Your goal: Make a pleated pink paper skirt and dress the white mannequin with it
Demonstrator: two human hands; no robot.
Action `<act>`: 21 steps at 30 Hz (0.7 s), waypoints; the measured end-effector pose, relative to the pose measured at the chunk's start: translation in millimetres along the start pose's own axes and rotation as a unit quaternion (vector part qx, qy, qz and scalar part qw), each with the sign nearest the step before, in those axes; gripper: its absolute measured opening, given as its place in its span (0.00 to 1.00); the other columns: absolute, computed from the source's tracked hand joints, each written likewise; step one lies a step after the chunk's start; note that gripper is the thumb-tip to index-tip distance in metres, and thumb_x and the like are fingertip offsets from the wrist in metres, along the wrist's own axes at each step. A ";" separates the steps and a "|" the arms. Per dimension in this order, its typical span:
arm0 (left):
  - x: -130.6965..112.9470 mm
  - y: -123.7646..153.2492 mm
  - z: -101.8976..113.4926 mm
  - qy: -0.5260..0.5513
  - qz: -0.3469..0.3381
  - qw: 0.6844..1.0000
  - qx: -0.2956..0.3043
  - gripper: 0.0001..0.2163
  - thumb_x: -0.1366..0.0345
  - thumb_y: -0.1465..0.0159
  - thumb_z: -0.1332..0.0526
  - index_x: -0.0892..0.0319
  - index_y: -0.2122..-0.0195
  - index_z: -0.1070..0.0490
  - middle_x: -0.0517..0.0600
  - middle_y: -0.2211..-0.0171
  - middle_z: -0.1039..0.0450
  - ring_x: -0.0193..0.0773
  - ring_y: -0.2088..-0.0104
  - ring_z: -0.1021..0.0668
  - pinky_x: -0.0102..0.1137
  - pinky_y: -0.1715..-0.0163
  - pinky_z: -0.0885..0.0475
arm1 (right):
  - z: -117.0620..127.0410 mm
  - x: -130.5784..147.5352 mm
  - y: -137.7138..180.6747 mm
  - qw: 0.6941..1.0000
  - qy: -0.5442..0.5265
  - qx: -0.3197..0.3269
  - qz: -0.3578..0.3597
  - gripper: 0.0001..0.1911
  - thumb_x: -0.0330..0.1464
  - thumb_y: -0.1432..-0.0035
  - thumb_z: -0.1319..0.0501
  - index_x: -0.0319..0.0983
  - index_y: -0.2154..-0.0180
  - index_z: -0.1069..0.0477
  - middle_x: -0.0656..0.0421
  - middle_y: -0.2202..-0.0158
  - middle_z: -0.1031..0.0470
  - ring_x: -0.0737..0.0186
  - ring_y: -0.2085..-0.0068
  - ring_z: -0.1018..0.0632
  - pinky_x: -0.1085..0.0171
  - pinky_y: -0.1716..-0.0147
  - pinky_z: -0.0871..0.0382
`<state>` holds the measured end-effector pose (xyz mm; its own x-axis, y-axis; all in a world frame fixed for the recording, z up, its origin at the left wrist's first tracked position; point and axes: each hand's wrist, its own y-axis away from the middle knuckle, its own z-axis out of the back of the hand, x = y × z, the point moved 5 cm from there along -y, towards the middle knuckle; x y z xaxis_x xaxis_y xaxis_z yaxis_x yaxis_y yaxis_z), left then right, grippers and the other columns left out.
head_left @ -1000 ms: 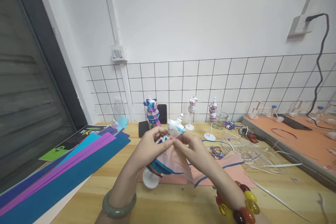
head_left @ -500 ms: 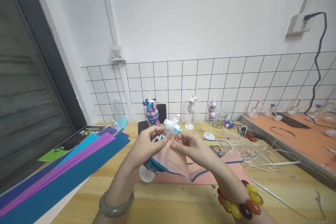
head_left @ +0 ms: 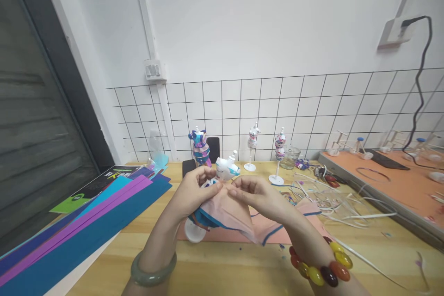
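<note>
A small white dress form (head_left: 226,168) with blue marks leans between my hands, its round white base (head_left: 194,231) showing below on the left. Pale pink paper or fabric with a blue edge, a skirt-like piece (head_left: 231,210), hangs from its waist. My left hand (head_left: 199,189) is closed at the waist, gripping the form and the upper edge of the piece. With thumb and fingers together, my right hand (head_left: 255,194) pinches the same edge from the right. A long tail of the piece trails right across the table. The fingertips partly hide the waist.
Coloured sheets (head_left: 114,212) lie on the left. Behind stand a dressed form (head_left: 200,148), two more forms (head_left: 252,141) (head_left: 280,148) and a glass jar (head_left: 291,157). Tangled white strips (head_left: 347,208) lie at right beside an orange-topped board (head_left: 378,175).
My right hand has shifted slightly right and its fingers have moved along the upper edge. The skirt-like piece's lower corner has swung a little right and down. My left hand stays nearly still.
</note>
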<state>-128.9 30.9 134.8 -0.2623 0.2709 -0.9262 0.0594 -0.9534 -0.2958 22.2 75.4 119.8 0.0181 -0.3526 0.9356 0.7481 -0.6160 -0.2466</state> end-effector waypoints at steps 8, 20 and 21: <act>2.2 -1.3 -5.4 0.005 -0.001 1.000 0.016 0.14 0.63 0.49 0.33 0.60 0.62 0.30 0.52 0.60 0.26 0.43 0.55 0.26 0.35 0.54 0.33 | 3.2 6.2 3.0 0.999 0.026 0.000 0.032 0.13 0.41 0.41 0.42 0.39 0.65 0.25 0.58 0.65 0.23 0.62 0.64 0.26 0.64 0.64 0.34; -4.4 0.8 -12.6 0.023 -0.019 0.998 0.048 0.14 0.65 0.46 0.35 0.59 0.58 0.30 0.53 0.55 0.26 0.44 0.51 0.27 0.35 0.51 0.34 | 10.0 2.1 0.2 0.996 0.063 -0.066 -0.005 0.13 0.40 0.44 0.39 0.36 0.71 0.24 0.58 0.73 0.24 0.66 0.72 0.27 0.68 0.74 0.37; -4.5 0.8 -12.8 0.020 -0.020 0.998 0.048 0.14 0.65 0.46 0.34 0.59 0.59 0.30 0.53 0.55 0.26 0.44 0.51 0.27 0.35 0.51 0.34 | 10.2 1.6 -0.1 0.995 0.066 -0.068 -0.012 0.14 0.40 0.45 0.39 0.36 0.70 0.24 0.58 0.73 0.24 0.66 0.72 0.28 0.68 0.75 0.37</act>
<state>-115.3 30.6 135.8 -0.2229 0.3117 -0.9237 -0.0423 -0.9497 -0.3102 28.9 82.0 123.9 -0.0929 -0.4198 0.9028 0.6497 -0.7127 -0.2646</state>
